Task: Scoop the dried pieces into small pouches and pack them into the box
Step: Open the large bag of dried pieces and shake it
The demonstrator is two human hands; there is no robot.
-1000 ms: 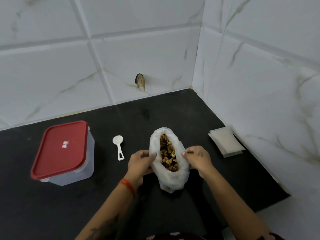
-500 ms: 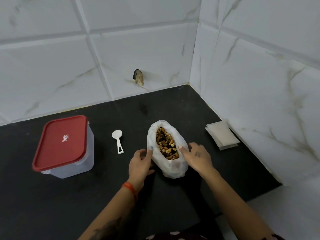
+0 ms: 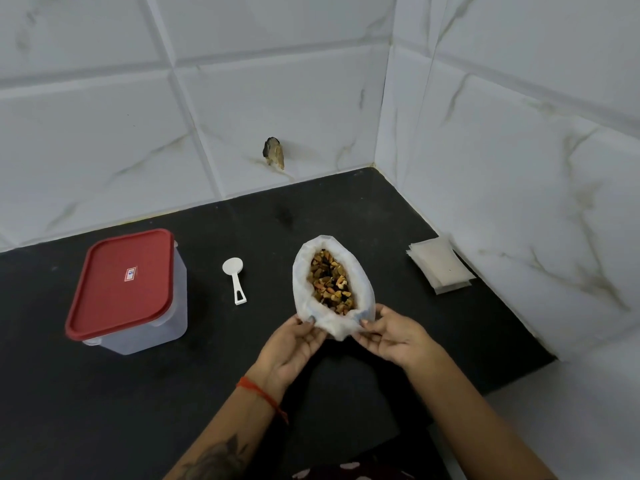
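A white plastic bag (image 3: 363, 289) stands open on the black counter, full of brown and yellow dried pieces (image 3: 330, 284). My left hand (image 3: 294, 344) pinches the bag's near rim from the left. My right hand (image 3: 391, 336) pinches the same rim from the right. A small white scoop (image 3: 235, 277) lies left of the bag. Further left stands a clear plastic box (image 3: 152, 306) with its red lid (image 3: 121, 282) closed. A stack of small flat pouches (image 3: 440, 268) lies at the right, against the wall.
The black counter (image 3: 104, 410) meets white tiled walls at the back and right, forming a corner. A chipped hole (image 3: 274, 157) shows in the back wall tile. The counter's right edge ends near the pouches.
Both hands have slid from the bag's sides down to its near rim, and the bag's mouth now stands wider and rolled down. The view has shifted slightly.
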